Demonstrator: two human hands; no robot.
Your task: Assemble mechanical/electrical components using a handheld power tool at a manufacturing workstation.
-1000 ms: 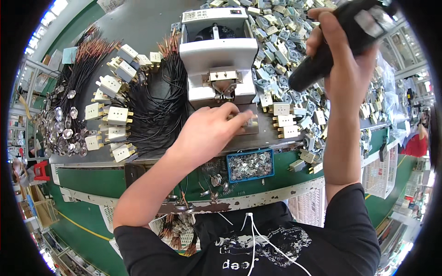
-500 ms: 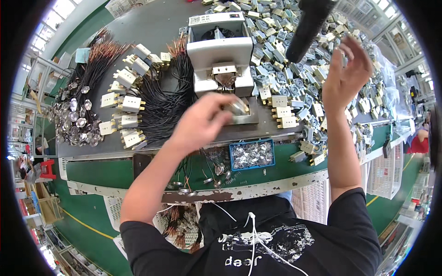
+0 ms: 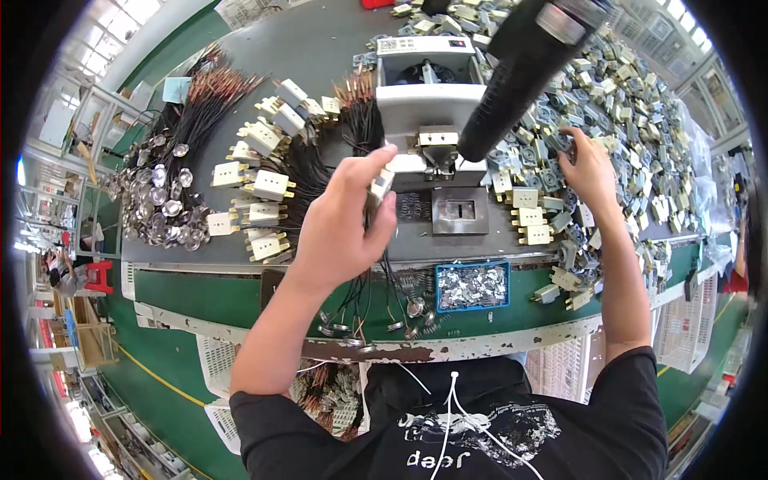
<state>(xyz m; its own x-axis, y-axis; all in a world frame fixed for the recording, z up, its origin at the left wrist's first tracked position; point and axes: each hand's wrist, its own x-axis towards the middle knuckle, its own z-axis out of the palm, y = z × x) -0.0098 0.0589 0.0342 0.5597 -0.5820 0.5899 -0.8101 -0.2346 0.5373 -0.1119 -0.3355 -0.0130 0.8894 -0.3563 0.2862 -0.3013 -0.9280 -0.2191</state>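
My left hand (image 3: 340, 220) is raised over the near left part of the bench, with a small cream plug housing (image 3: 382, 185) pinched between its thumb and fingers. Black wires hang below and behind it. Over at the large pile of grey and cream plug housings (image 3: 632, 104), my right hand (image 3: 592, 172) has its thumb and forefinger apart around the grey pieces; no grip shows. Between the hands stands a white bench press (image 3: 428, 104), holding a cream piece under its head. In front of it a metal block (image 3: 461, 212) with a slotted recess lies uncovered.
A thick black cylinder (image 3: 520, 76) hangs over the press's right side. A blue tray (image 3: 473, 286) of small metal parts stands at the front edge. Bundled black wires (image 3: 300, 164) with plug housings and a heap of round metal discs (image 3: 164, 196) lie at left.
My left hand has moved left, away from the metal block, with a plug housing in its fingers. My right hand has come down to the pile. The whole view has shifted slightly.
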